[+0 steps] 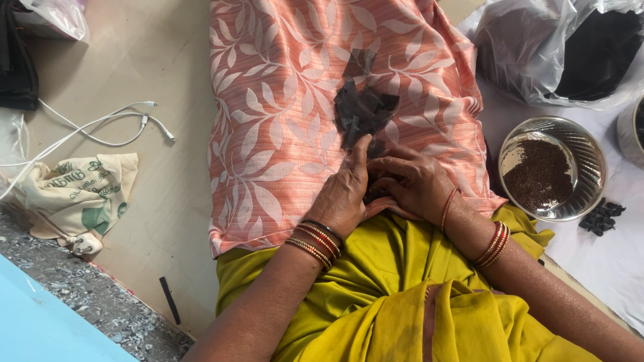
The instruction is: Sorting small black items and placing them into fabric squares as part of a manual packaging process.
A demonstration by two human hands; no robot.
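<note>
Left hand (345,194) and right hand (409,181) curled over dark pieces (362,110); grip hidden, cannot tell.

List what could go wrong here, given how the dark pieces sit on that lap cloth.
1. The loose dark pieces lie on the sloping pink leaf-print cloth; a leg shift could slide them to the floor.
2. The steel bowl of dark grains sits close beside the right hand; an elbow swing might tip it.
</note>
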